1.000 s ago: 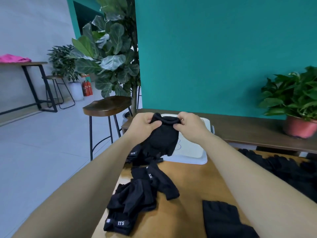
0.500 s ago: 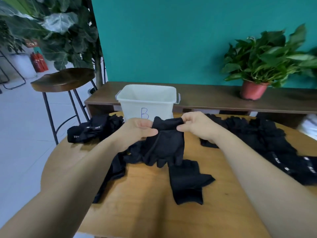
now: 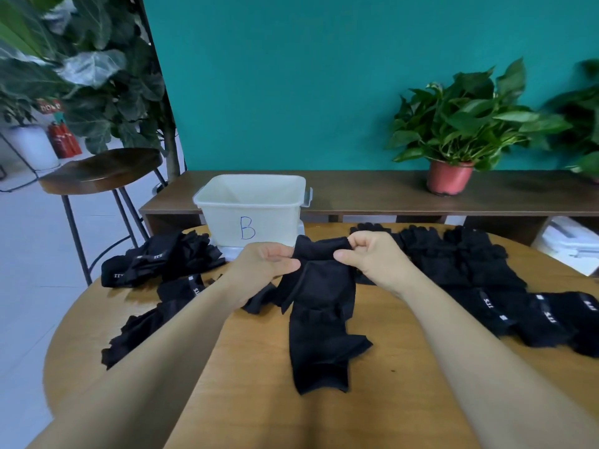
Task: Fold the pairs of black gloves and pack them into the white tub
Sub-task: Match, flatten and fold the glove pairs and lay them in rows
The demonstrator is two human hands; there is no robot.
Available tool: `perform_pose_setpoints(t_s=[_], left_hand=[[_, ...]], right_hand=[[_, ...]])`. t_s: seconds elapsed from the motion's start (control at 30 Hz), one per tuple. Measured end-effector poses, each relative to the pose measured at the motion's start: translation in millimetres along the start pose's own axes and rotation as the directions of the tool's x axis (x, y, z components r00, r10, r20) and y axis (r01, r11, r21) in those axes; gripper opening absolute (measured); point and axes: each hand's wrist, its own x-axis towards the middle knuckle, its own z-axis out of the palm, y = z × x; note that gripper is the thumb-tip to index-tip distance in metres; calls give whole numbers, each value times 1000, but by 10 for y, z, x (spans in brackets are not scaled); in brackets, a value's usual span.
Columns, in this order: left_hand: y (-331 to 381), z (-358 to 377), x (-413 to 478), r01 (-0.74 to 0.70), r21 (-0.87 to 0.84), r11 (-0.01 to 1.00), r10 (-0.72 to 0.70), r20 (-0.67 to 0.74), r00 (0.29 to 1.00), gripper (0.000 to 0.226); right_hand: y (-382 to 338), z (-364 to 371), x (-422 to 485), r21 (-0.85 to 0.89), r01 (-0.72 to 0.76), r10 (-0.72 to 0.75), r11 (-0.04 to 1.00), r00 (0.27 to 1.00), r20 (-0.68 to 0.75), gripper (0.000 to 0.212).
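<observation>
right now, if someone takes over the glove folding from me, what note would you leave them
Left hand and right hand each pinch the cuff end of one black glove, raised over the table.
A second glove lies under it; left pile and right pile lie loose.
White tub stands behind; no gloves visible in it.
Left to do: fold every pair, pack them.

The gloves [image 3: 321, 286] are matt black knit cloth — soft and limp. The tub [image 3: 223, 222] is smooth white plastic with a dull sheen. The table [image 3: 259, 403] is light wood, satin-smooth; the stool [image 3: 103, 170] — darker glossy wood on thin metal legs.
</observation>
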Motion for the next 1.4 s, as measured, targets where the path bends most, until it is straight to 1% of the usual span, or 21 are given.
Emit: perform_pose_setpoints(t_s=[0.1,0.13,0.17,0.23,0.3,0.37,0.4,0.5,0.57,0.63,0.67,0.73,0.8,0.83,0.87,0.9,0.97,1.03,1.17,1.3,1.4], left_hand=[[5,71,-53,-75,56,996,84,-188,979,13],[24,110,-90,-110,80,991,126,-230,965,12],[50,164,-125,-139,88,986,156,-236,959,13],[106,313,-196,-189,88,978,200,-150,968,28],[151,480,-235,-254,71,965,257,-38,966,49],[177,620,-221,-325,69,943,326,-6,945,51],[179,670,-203,-335,71,939,338,-30,941,47],[189,726,-160,-276,56,959,282,-178,943,24],[177,703,-137,-238,-4,971,231,-222,947,14],[174,648,-124,-185,-121,975,165,-160,973,16],[167,615,-109,-146,-163,976,130,-105,986,16],[163,552,-85,-68,-197,978,73,18,997,15],[184,535,-92,-1,-241,971,33,133,991,19],[205,543,-104,27,-272,962,22,175,984,22],[227,558,-109,50,-296,954,12,202,979,25],[252,572,-120,68,-308,949,1,218,976,28],[277,591,-130,96,-306,947,-25,227,973,35],[271,602,-130,70,-282,957,-13,198,980,39],[235,670,-129,9,-255,967,19,107,994,23],[178,836,-95,-20,-201,979,45,121,992,17],[154,1021,0,-71,-102,992,81,93,992,13]], right_hand=[[43,-42,-24,29,46,-42,999,992,-118,22],[42,-43,-38,28,67,-61,997,983,-170,21],[35,-33,-53,26,88,-81,996,973,-217,18],[3,21,-90,31,115,-103,993,956,-274,13],[-20,96,-119,29,124,-111,992,954,-278,9],[-38,164,-144,2,152,-147,988,961,-234,5],[-50,190,-163,-28,172,-174,985,964,-203,5],[-84,192,-248,-149,219,-242,964,957,-160,19],[-91,127,-300,-163,226,-261,960,934,-244,25],[-66,13,-310,-162,183,-232,970,897,-375,21],[-53,-52,-303,-161,142,-196,977,895,-402,18],[-44,-177,-296,-130,38,-81,991,934,-348,16],[-45,-269,-311,-9,-38,36,999,984,-176,34],[-35,-297,-321,57,-72,76,996,994,-78,37],[-34,-309,-344,89,-84,85,992,996,-4,35],[-13,-320,-362,86,-69,67,994,997,25,37],[25,-337,-400,97,-32,31,995,999,14,46],[59,-364,-429,118,-22,24,993,1000,-14,45],[149,-446,-449,121,-51,53,991,999,-14,38],[357,-570,-433,24,-63,64,998,997,-40,34],[618,-697,-358,-84,-112,103,990,989,-107,17]])
